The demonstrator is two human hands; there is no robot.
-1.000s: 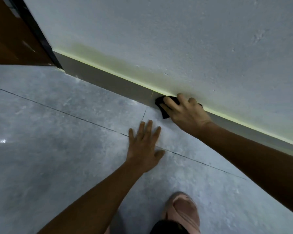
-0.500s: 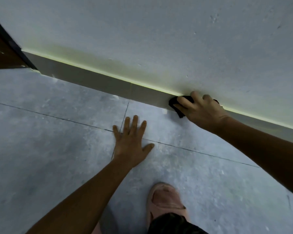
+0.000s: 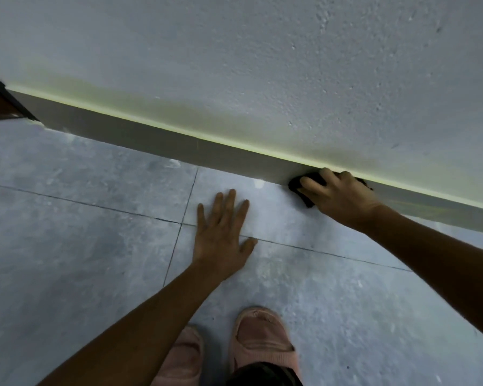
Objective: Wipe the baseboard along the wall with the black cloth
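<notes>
Textured white wall (image 3: 290,65) above, grey tiled floor (image 3: 67,246) below, grey baseboard (image 3: 151,135) running between them. Left hand (image 3: 221,235) flat on the floor, fingers spread slightly apart; right hand (image 3: 338,193) pressed against the baseboard, fingers curled over the black cloth (image 3: 301,188). Pink slippers (image 3: 260,338) near the bottom edge.
</notes>
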